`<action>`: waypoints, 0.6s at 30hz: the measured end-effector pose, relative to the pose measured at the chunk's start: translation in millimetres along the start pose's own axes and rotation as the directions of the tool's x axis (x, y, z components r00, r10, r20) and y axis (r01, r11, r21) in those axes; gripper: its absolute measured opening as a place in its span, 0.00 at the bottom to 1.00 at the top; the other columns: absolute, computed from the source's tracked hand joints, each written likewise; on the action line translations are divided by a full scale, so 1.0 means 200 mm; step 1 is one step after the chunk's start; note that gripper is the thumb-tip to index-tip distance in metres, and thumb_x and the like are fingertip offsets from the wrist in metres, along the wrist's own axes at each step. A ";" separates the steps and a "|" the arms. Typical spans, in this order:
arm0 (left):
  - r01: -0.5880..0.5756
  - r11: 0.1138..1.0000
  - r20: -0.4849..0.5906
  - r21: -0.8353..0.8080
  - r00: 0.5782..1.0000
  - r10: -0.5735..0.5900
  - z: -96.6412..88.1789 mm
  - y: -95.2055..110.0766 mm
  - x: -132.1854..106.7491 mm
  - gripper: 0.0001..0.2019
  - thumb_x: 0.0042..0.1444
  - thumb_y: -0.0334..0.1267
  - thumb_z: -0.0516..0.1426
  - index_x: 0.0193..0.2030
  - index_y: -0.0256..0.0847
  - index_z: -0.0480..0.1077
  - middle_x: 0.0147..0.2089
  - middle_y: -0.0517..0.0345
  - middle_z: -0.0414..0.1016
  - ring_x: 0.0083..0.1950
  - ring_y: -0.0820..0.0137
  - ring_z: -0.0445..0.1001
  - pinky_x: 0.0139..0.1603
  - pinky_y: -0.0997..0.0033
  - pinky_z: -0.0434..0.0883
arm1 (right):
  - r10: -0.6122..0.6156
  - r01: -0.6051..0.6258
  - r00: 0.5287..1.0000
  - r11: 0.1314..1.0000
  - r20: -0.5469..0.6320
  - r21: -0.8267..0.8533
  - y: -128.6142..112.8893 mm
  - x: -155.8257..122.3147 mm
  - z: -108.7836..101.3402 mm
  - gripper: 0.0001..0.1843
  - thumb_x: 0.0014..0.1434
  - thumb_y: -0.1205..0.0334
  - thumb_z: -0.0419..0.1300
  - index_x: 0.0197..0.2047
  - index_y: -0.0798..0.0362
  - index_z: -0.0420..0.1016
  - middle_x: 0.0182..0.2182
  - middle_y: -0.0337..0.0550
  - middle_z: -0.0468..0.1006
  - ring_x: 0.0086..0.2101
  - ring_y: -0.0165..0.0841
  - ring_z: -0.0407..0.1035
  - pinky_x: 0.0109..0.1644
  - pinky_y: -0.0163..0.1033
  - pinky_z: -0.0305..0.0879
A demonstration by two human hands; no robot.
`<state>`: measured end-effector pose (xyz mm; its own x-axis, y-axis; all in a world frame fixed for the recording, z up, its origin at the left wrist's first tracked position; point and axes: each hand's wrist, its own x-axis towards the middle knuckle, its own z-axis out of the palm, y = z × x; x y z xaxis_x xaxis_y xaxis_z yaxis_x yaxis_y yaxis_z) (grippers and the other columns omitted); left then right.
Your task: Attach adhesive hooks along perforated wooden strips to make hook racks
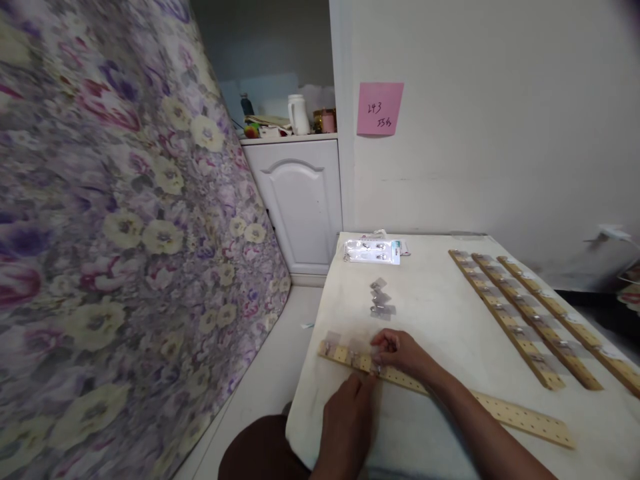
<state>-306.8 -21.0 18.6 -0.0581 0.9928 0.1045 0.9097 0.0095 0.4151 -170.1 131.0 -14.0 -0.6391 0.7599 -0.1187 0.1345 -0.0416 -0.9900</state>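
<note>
A long pale wooden strip (520, 417) with rows of small holes lies slantwise across the table. Small shiny metal pieces with clear plastic flaps, such as this metal piece (353, 355), sit along its left part. My right hand (400, 352) reaches over the strip, thumb and forefinger closed on another clear-flapped metal piece (377, 368). From the near side, my left hand (350, 410) has its fingertips pressed together at the strip's edge, just below that piece; what they grip is hidden. Several loose metal pieces with clear flaps (381, 300) lie beyond the strip.
Three wooden strips (505, 320) bearing similar pieces lie along the table's right side. A clear package (373, 251) with metal parts lies at the far edge of the white table (425, 280). A floral curtain (150, 233) hangs on the left, beside a white cabinet (300, 200).
</note>
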 end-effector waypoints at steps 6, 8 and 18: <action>-0.009 0.986 0.108 0.166 0.994 -0.009 -0.01 0.01 0.01 0.22 0.59 0.32 0.45 0.59 0.54 0.59 0.40 0.57 0.70 0.39 0.69 0.70 0.34 0.74 0.62 | 0.026 -0.026 1.000 1.000 0.001 -0.011 0.00 0.02 0.00 0.15 0.40 0.65 0.67 0.33 0.53 0.70 0.21 0.31 0.68 0.23 0.26 0.62 0.27 0.32 0.56; 0.004 0.988 0.105 0.157 0.994 -0.020 -0.01 0.01 0.01 0.23 0.59 0.31 0.45 0.60 0.54 0.59 0.39 0.58 0.70 0.38 0.69 0.70 0.34 0.75 0.63 | 0.023 -0.023 1.000 0.999 -0.001 -0.030 0.00 0.02 0.00 0.14 0.40 0.66 0.66 0.33 0.53 0.70 0.20 0.30 0.67 0.22 0.25 0.61 0.27 0.32 0.55; -0.003 0.990 0.095 0.139 0.995 -0.010 -0.02 0.01 0.01 0.24 0.57 0.30 0.45 0.60 0.53 0.59 0.39 0.57 0.70 0.39 0.67 0.72 0.36 0.72 0.66 | -0.032 0.029 0.999 0.997 -0.038 -0.070 0.01 -0.01 0.00 0.15 0.44 0.64 0.65 0.38 0.53 0.72 0.26 0.35 0.72 0.27 0.28 0.65 0.31 0.33 0.59</action>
<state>-305.7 -19.6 23.4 -0.0283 0.9995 0.0140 0.9583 0.0232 0.2848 -168.8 128.8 -16.2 -0.6137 0.7851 -0.0839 0.1685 0.0264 -0.9854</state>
